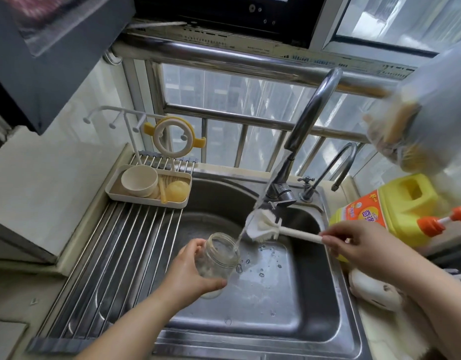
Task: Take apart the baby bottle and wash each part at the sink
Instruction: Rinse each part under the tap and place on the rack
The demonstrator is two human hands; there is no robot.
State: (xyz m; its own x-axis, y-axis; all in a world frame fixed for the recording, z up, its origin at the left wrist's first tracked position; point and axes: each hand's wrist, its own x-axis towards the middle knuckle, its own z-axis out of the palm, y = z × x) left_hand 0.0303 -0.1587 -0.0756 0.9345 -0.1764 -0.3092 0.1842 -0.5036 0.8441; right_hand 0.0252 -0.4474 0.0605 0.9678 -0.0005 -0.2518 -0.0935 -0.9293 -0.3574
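Both hands are busy over the sink (325, 302): the left hand (190, 275) wraps its fingers and thumb round the clear bottle body (217, 258), tilted with its open mouth up toward the tap's stream (250, 219), while the right hand (354, 242) pinches the far end of the white bottle brush (265, 227) near the basin's right rim. The brush head hangs just above and to the right of the bottle's mouth, apart from it, with water running past it into the glass.

To do this step well, the person would likely steady the bottle low in the basin, line the brush up with the mouth, and slide it in straight before twisting. A wet bottle may slip, so a firm hold seems wise.

Other bottle parts (172, 189) sit in the cream tray (112, 189) at the sink's back-left corner; a yellow detergent jug (395, 206) stands beyond the right rim.
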